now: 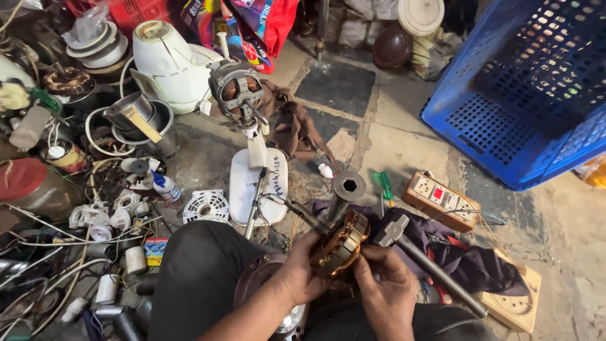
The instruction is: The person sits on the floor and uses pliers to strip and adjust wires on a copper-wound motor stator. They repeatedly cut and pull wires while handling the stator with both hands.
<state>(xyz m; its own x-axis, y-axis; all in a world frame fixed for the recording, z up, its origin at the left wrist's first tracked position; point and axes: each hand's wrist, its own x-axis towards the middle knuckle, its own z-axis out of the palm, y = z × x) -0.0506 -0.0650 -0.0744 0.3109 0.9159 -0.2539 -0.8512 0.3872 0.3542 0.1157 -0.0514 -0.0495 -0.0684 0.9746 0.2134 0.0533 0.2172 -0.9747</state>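
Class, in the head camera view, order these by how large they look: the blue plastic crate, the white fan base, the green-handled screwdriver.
1. blue plastic crate, largest by far.
2. white fan base.
3. green-handled screwdriver, smallest.
Apparent size only; distance from the camera varies.

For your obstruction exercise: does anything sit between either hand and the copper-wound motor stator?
Nothing visible does. The left hand and the right hand both grip the stator directly, fingers on its winding. The hammer lies beside it, clear.

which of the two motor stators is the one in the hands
The copper-wound stator ring, loose and gripped by left hand and right hand; the other sits mounted on the white fan stand.
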